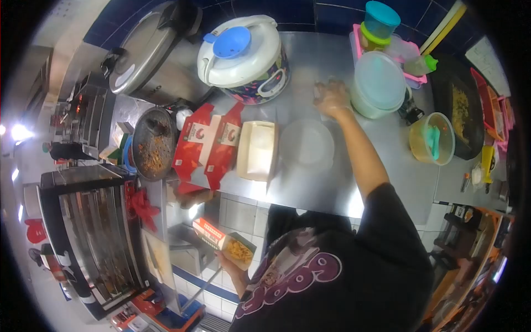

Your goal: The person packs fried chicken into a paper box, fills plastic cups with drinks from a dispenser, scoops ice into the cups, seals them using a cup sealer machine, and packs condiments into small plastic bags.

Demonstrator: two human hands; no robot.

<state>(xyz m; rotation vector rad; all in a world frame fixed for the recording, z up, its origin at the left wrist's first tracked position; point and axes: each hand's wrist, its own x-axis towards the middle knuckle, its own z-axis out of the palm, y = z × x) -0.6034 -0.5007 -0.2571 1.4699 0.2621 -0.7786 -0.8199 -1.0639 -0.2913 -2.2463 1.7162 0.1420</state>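
Observation:
My left hand (231, 266), low beside my torso, grips a red-and-white cardboard food box (211, 232). The box is open at one end, where orange-yellow food (239, 252) shows. My right hand (333, 98) reaches over the steel table, just left of a white tub with a translucent lid (379, 83). Its fingers are bent and smeared, so I cannot make out whether they hold anything. Below it on the table lies a round translucent lid or dish (307, 144). To its left are an open pale cardboard tray (258, 150) and a flattened red box (193, 145).
A patterned pot (271, 80) with a blue bowl (232, 42) on its lid stands at the back, beside a large steel pressure cooker (145, 55). A dark pan with food bits (155, 145) sits left. At right are a plastic tub (432, 139) and a black tray (460, 110).

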